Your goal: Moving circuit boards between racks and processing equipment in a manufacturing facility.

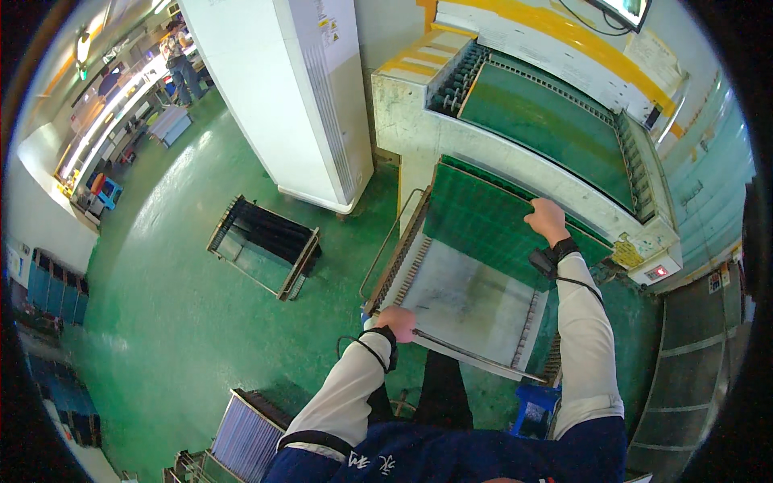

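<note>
In front of me stands a slotted metal rack (420, 251) with toothed side rails and a pale grey bottom sheet (463, 302). Green circuit board panels (483, 221) with a faint grid lean at its far side, next to the machine. My right hand (547, 221) pinches the upper edge of the front panel, thumb on the near face. At the rack's near left corner, my left hand (397, 324) is closed around the front metal bar (475, 354). Both wrists wear dark bands with cords.
Beyond the rack is a roller conveyor machine (515, 165) with a large green panel (547, 133) lying on it. A white cabinet (282, 97) stands left of it. Another rack (266, 245) holds dark panels on the floor. A blue plastic stool (533, 410) sits near my right arm.
</note>
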Tool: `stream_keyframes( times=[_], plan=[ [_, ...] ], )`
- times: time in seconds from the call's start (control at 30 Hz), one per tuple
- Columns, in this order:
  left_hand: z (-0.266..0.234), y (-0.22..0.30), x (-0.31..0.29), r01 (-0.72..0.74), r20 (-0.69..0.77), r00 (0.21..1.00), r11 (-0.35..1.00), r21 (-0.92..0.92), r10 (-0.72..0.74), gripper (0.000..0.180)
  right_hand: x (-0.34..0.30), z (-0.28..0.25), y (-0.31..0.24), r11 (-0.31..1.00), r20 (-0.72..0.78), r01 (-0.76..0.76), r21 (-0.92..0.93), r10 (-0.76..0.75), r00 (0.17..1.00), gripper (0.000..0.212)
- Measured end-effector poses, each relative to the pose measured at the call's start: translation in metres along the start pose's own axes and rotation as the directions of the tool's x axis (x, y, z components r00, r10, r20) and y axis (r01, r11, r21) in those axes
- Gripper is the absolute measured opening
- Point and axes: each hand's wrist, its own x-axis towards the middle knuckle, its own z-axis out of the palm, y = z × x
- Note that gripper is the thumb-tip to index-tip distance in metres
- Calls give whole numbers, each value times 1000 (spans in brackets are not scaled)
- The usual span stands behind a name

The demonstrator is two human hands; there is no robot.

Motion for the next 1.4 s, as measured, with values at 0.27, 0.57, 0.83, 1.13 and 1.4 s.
stream_keyframes(
  times=[0.27, 0.57, 0.83, 1.13, 1.4],
  plan=[
    [10, -5, 4, 11, 17, 1000, 999, -30, -11, 24, -4, -5, -5, 999, -9, -45, 0, 45, 999, 25],
    [6, -1, 5, 8, 23, 1000, 1000, -8, -8, 23, 0, 3, 2, 1000, -49, -14, -23, 13, 999, 33],
    [13, -12, 5, -39, 28, 999, 996, -83, 42, 24, 6, 6, -2, 1000, -81, 31, -1, -31, 996, 35],
    [16, -5, 8, 102, 105, 990, 994, -41, -98, 20, 16, 28, 21, 997, -33, -33, -69, 31, 999, 51],
    [-5, 9, -3, 103, -7, 995, 994, -39, -103, 18, 15, 25, 24, 997, -55, -17, -71, 13, 998, 51]
  ],
)
